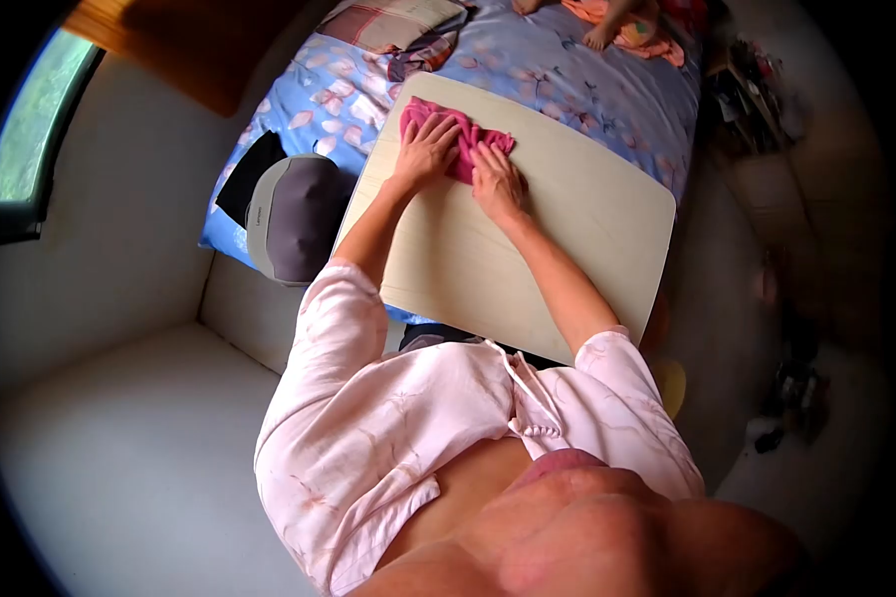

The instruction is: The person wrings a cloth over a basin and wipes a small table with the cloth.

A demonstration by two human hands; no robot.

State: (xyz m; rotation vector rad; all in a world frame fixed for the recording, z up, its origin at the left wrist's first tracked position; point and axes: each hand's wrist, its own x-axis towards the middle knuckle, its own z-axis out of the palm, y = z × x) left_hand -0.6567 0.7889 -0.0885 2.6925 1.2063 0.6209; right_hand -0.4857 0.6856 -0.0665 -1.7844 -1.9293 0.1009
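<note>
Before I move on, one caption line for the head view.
Left hand and right hand rest on a crumpled pink cloth atop a pale board near flowered bedding.

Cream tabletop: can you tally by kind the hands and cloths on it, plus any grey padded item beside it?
Hands on the tabletop: 2 (left hand and right hand)
Pink cloth under the hands: 1
Grey padded item beside it: 1
Total: 4
</note>
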